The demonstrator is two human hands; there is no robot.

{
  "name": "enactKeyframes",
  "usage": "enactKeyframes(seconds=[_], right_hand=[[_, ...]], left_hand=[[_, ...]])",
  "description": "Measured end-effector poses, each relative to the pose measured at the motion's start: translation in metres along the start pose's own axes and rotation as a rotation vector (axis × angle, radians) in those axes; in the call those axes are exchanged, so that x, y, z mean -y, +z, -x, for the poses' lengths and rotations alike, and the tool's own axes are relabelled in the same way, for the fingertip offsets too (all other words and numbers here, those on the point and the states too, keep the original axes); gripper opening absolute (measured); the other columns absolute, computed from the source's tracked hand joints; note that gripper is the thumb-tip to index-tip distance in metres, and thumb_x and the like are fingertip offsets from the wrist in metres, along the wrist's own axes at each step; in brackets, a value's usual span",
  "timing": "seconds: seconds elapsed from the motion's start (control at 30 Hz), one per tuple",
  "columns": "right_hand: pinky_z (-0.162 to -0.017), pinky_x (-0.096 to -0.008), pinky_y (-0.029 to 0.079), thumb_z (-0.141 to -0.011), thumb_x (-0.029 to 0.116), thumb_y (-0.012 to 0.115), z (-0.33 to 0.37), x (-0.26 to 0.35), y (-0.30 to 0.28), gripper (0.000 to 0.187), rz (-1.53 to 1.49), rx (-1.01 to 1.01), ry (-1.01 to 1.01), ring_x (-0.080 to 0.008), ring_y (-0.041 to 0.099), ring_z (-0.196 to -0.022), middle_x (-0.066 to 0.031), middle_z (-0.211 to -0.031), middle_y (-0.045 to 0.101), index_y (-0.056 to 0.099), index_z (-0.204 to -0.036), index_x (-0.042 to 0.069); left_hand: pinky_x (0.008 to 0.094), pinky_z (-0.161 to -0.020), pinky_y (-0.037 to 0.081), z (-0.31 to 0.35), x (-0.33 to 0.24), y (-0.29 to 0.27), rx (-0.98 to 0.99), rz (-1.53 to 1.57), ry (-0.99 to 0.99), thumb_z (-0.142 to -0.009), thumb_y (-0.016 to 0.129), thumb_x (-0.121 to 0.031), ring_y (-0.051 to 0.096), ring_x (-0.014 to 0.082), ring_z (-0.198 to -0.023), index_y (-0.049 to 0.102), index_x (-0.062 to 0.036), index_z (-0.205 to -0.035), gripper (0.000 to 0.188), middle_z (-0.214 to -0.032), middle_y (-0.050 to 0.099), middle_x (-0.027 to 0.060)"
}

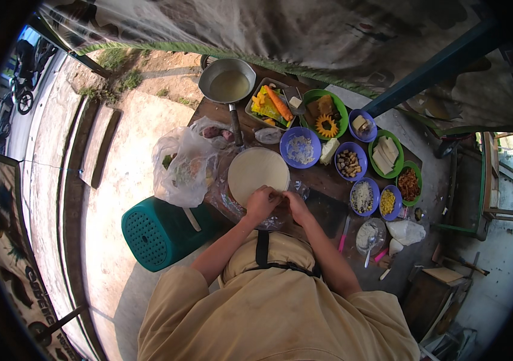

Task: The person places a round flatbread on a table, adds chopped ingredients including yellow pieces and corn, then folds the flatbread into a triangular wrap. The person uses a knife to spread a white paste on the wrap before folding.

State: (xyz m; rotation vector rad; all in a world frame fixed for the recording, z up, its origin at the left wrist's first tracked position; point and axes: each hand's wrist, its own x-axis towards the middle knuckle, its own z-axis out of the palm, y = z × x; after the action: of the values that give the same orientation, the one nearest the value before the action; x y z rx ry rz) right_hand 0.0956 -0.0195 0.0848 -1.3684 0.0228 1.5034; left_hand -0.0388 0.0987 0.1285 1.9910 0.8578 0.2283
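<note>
A round, flat, pale sheet (259,174), like a stack of spring roll wrappers, lies on clear plastic (220,195) in front of me. At its near right edge my left hand (262,206) is closed, the fingertips pinching the rim. My right hand (295,206) is closed beside it, its fingertips meeting the left ones at that same edge. How many layers they pinch is too small to tell. Just past the sheet stands a purple bowl (304,161) with a white substance inside.
Purple and green bowls of fillings crowd the right side, among them a green bowl of pale strips (385,157). A saucepan (227,81) and a vegetable tray (268,107) stand at the back. Left are a plastic bag (178,186) and a teal stool (154,234). A pink-handled knife (343,234) lies right.
</note>
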Motion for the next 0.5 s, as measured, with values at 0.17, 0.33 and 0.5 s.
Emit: enactKeyframes(seconds=[0.17, 0.33, 0.5], right_hand=[[-0.086, -0.0418, 0.063, -0.109, 0.03, 0.048, 0.0, 0.003, 0.0, 0.035, 0.011, -0.002, -0.015, -0.0235, 0.073, -0.098, -0.01, -0.11, 0.073, 0.068, -0.119, 0.003], [-0.085, -0.0344, 0.058, -0.107, 0.028, 0.056, 0.003, 0.008, 0.009, 0.032, 0.094, -0.128, -0.066, -0.0166, 0.068, -0.094, -0.0052, -0.104, 0.072, 0.07, -0.118, 0.002], [-0.079, -0.0293, 0.049, -0.105, 0.028, 0.062, 0.004, 0.011, 0.012, 0.032, 0.229, -0.141, -0.163, -0.0086, 0.059, -0.085, 0.0, -0.091, 0.068, 0.076, -0.104, -0.001]], left_hand=[[0.0438, -0.076, 0.058, -0.002, -0.004, 0.0, -0.009, -0.003, 0.014, -0.086, 0.082, -0.022, 0.073, 0.0339, -0.085, 0.076, -0.0019, -0.095, 0.023, -0.094, 0.071, 0.0151], [0.0461, -0.08, 0.056, -0.004, -0.005, 0.0, -0.082, 0.02, 0.07, -0.085, 0.081, -0.02, 0.07, 0.0368, -0.093, 0.07, -0.002, -0.1, 0.026, -0.099, 0.068, 0.0162], [0.0465, -0.081, 0.056, -0.007, -0.004, 0.0, -0.098, 0.077, 0.072, -0.081, 0.082, -0.016, 0.069, 0.0378, -0.092, 0.07, -0.0009, -0.101, 0.027, -0.1, 0.068, 0.0169]])
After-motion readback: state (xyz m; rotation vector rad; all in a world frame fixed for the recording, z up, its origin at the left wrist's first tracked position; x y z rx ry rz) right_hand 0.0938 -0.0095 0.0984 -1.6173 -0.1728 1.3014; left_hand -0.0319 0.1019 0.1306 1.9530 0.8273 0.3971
